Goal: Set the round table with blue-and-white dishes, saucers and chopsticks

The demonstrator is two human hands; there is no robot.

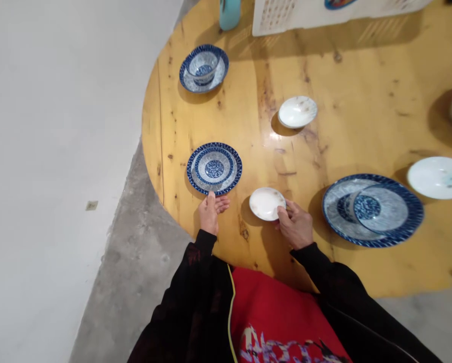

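Observation:
My left hand (211,212) is at the near rim of a round blue-and-white plate (214,169), its thumb on the edge and its fingers just below the rim. The plate's pattern has rings and a dark blue centre. In my right hand (296,224) is a small white dish (266,203), pinched at its right edge with the thumb on top. The dish casts a shadow to its left on the table. Right of that hand is a large blue-and-white plate (335,201) with a patterned bowl (385,206) on it.
Beyond my hands on the wooden table (256,151) stand a white bowl (297,112) and a blue-and-white plate (220,78) carrying a glassy bowl (202,65). A white plate (438,177) lies right. A white basket (324,17) and turquoise container (229,14) stand at the back.

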